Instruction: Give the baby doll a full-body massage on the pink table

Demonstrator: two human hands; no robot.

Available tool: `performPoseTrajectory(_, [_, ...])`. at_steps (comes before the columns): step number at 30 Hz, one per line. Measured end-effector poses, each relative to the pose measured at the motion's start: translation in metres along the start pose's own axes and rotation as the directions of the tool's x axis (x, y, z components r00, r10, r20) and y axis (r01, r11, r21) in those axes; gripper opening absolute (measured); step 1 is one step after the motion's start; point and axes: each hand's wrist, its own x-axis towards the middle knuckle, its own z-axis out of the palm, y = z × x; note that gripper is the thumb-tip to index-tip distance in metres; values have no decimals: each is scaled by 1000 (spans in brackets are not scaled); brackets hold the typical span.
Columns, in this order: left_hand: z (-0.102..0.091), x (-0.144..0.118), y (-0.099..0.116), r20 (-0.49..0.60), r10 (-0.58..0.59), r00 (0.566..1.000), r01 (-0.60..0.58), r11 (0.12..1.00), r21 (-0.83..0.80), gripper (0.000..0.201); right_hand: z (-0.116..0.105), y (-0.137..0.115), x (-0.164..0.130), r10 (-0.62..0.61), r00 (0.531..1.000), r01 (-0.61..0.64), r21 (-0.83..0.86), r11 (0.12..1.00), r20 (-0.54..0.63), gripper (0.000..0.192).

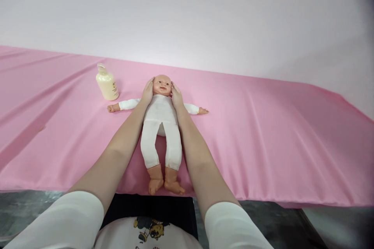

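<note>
A baby doll [161, 111] with a white cloth body lies on its back, head away from me and feet towards me. My left hand [148, 92] cups one side of its head, and my right hand [176, 94] cups the other, so the head is held between my palms. The fingers of both hands lie along the sides of the head, their tips partly hidden. The doll's arms stretch out sideways beyond my wrists. A pale yellow pump bottle [107, 84] stands upright to the left of the doll, apart from my left hand.
The doll and bottle are on a table covered with a pink cloth [251, 136], which has creases and hangs at the front edge. Behind the table rises a white wall [187, 19]. Grey floor [29, 206] shows below the front edge.
</note>
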Motion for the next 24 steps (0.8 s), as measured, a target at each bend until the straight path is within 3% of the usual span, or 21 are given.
performPoseTrajectory(4, [1,-3,6,-15,-69,997,69,997,-29,53,-2,-1,-2,-5,1000,4,-25,1000,-16,73])
performPoseTrajectory(10, [4,-9,16,9,-67,998,67,998,1,52,1,1,0,-42,999,43,20,999,-21,73])
performPoseTrajectory(15, [2,-6,12,-17,-89,996,88,994,-62,45,-2,2,1,15,999,-14,26,1000,-37,63])
performPoseTrajectory(24, [0,-5,6,3,-34,999,34,999,-22,52,-4,9,4,-48,999,48,-3,999,-18,75])
